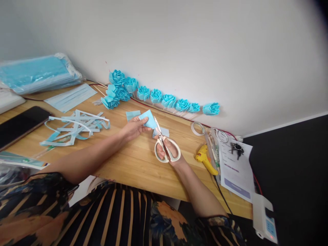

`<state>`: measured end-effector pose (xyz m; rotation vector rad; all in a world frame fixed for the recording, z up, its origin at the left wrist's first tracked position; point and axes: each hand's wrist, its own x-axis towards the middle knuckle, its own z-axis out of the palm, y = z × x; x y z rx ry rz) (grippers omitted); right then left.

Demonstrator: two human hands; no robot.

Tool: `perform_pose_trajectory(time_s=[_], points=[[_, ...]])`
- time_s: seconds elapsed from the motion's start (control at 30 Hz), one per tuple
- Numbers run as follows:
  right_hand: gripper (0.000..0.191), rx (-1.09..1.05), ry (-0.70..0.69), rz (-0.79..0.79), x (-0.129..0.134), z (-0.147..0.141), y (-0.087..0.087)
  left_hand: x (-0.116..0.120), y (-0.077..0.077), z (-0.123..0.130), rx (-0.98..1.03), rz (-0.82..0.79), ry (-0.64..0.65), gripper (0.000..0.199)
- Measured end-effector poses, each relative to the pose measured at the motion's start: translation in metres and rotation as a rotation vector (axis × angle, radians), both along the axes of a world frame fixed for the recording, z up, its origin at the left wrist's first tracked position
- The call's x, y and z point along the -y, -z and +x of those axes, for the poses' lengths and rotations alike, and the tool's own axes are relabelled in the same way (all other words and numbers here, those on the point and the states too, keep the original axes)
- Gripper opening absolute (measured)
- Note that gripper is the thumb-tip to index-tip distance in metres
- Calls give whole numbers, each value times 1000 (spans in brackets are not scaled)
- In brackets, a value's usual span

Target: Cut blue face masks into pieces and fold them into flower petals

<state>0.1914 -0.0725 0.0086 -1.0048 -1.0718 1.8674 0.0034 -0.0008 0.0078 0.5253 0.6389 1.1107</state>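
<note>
Over the middle of the wooden table, my left hand (136, 129) pinches a square blue piece of material (148, 119) between thumb and fingers. My right hand (169, 150) is closed on white-handled scissors (167, 157), with fingers through the loops. The scissor blades point up and left, beside the right edge of the blue piece. Another blue piece (132, 115) lies on the table behind my left hand. A paler piece (164, 132) lies under the scissor blades, partly hidden by them.
Blue flowers (156, 96) line the wall. Cut strips (74, 127), a phone (23, 124), a flat mask (71, 97) and a mask pack (38, 73) lie left. Tape (197, 128), a yellow glue gun (205, 159), paper (234, 171), keys (237, 149) and a power strip (265, 218) are right.
</note>
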Motion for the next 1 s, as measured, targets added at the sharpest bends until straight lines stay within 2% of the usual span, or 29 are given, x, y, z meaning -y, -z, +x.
perform_pose_trajectory(time_s=[0.5, 1.0], points=[[39, -19, -6, 2, 1, -1, -1, -2, 0, -1, -18, 4, -2, 2], [42, -35, -90, -23, 2, 3, -17, -3, 6, -2, -42, 86, 17, 13]])
